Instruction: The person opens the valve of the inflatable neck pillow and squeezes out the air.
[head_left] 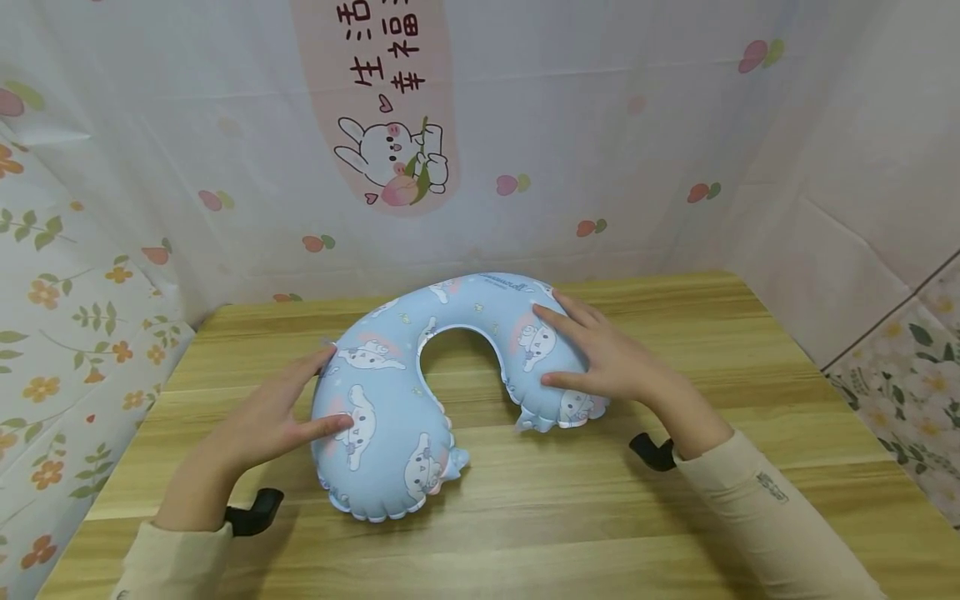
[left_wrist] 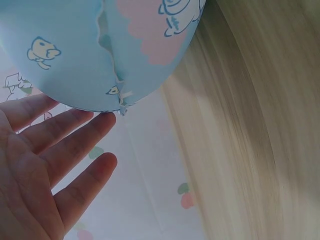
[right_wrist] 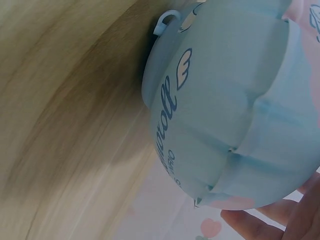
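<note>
A blue inflatable neck pillow (head_left: 382, 367) printed with white cartoon characters lies on the wooden table, the gap of its U facing the person. It looks plump, with puckered seams round its ends. Along its left side my left hand (head_left: 273, 417) rests with the thumb on top and straight, spread fingers at the outer edge (left_wrist: 70, 145). My right hand (head_left: 600, 354) touches the right arm of the U, fingers extended over its outer side; only some fingertips of it show in the right wrist view, under the pillow's rounded side (right_wrist: 225, 100). A small pale-blue loop (right_wrist: 167, 21) sticks out from the pillow.
The wooden table (head_left: 540, 517) ends at a patterned cloth backdrop (head_left: 570, 133) just behind the pillow. Flowered cloth (head_left: 82, 333) hangs at the left side. A black curved piece (head_left: 257, 512) juts out at the left wrist, and a similar black piece (head_left: 651, 452) at the right wrist.
</note>
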